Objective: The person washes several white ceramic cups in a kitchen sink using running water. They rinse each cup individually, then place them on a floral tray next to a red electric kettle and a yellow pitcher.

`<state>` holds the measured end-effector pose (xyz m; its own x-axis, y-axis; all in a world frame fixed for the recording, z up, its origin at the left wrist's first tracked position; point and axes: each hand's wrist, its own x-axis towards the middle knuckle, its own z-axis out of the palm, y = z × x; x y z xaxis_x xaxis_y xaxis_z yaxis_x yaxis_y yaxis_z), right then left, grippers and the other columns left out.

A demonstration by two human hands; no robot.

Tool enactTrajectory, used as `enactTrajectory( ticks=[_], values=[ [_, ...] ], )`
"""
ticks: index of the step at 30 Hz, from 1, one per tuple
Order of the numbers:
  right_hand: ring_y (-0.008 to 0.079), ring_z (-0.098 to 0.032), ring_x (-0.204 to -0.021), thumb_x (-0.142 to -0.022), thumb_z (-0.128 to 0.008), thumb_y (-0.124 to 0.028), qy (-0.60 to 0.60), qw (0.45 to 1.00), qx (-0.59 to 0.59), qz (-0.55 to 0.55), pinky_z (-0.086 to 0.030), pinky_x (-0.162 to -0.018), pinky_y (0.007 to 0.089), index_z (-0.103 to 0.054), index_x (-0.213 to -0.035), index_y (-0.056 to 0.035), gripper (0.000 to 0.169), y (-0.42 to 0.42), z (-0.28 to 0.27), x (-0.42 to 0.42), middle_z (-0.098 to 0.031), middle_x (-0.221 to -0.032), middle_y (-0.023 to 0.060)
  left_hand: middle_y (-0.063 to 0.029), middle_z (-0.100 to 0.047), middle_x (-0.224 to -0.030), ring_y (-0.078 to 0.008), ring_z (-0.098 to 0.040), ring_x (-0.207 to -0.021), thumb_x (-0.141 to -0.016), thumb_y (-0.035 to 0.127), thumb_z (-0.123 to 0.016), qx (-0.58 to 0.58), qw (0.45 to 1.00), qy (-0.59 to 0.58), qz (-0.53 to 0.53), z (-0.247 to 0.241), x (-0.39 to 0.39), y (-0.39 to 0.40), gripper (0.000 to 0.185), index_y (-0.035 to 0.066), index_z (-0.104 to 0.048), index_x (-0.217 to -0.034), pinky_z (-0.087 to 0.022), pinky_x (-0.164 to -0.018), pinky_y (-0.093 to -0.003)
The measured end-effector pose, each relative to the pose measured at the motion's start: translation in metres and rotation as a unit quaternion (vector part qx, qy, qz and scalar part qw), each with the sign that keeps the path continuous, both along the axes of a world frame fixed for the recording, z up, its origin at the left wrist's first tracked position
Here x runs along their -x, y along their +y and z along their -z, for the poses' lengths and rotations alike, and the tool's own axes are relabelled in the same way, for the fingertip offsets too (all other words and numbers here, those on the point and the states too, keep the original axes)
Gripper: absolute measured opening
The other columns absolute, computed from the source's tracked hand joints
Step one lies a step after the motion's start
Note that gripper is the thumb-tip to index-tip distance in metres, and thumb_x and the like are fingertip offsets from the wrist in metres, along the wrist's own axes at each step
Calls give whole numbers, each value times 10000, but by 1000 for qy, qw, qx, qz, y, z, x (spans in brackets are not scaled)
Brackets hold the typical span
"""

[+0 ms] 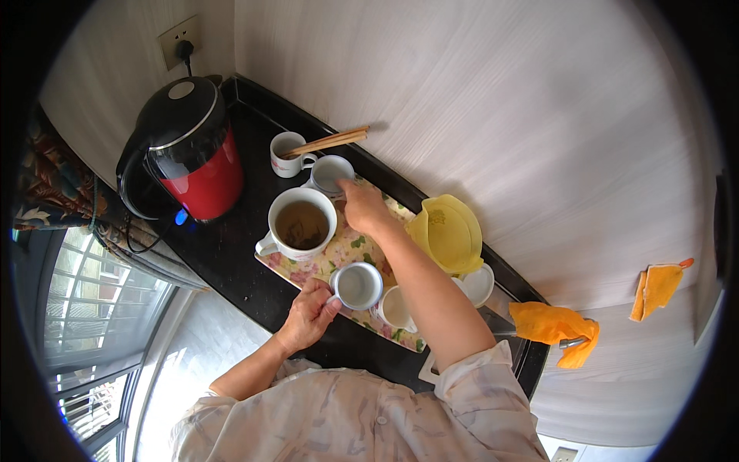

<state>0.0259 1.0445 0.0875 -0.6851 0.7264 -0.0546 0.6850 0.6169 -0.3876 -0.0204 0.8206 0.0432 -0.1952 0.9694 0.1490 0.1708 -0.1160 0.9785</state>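
Observation:
My left hand [309, 313] grips the handle of a white cup [358, 286] over the near edge of a floral tray [352, 254]. My right hand [362, 205] reaches to the rim of another white cup [332, 173] at the tray's far end; its fingers are partly hidden, so its hold is unclear. Between them, to the left, a large white mug [302, 224] holds brown liquid with dark bits. A small mug [287, 155] with wooden chopsticks [329, 141] stands beyond. Another white cup [395, 307] is partly behind my right forearm.
A red and black electric kettle [190, 156] stands at the left, plugged into a wall socket [179, 41]. A yellow plastic container [450, 234] and a white lid or dish [478, 285] are by the wall. An orange cloth [554, 329] hangs over a faucet.

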Motion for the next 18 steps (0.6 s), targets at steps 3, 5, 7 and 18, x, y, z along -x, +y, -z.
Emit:
enactTrajectory(
  ticks=[3, 5, 7, 18],
  values=[
    [351, -593, -929, -854, -458, -115, 11, 999, 33, 3, -464, -772, 466, -553, -1075, -63, 247, 7, 10, 7, -623, -979, 196, -146, -499, -822, -293, -511, -765, -851, 112, -585, 3, 1000, -11, 3, 4, 4, 2, 198, -16, -523, -714, -440, -674, -357],
    [368, -596, -911, -849, -455, -103, 23, 1000, 1, 9, -464, -775, 470, -568, -1019, -40, 214, -4, 5, 8, -624, -958, 209, -147, -498, -823, -296, -509, -763, -850, 113, -584, 4, 1000, -23, 2, 10, 4, 3, 194, -16, -525, -718, -440, -673, -359],
    [392, -591, -847, -796, -534, -46, 20, 996, -51, 74, -463, -723, 457, -558, -939, -16, 148, -13, 8, 4, -613, -879, 240, -147, -498, -821, -298, -508, -762, -850, 114, -583, 1, 1000, -25, 5, 12, 5, 4, 194, -17, -525, -719, -439, -675, -361],
    [341, -556, -613, -748, -647, -82, 103, 939, -318, 73, -463, -542, 432, -567, -941, -37, 214, -71, -49, -52, -536, -705, 162, -123, -477, -867, -203, -526, -663, -892, 163, -544, -34, 999, 20, 31, 24, 5, 8, 231, -31, -556, -768, -478, -546, -286]
  ],
)
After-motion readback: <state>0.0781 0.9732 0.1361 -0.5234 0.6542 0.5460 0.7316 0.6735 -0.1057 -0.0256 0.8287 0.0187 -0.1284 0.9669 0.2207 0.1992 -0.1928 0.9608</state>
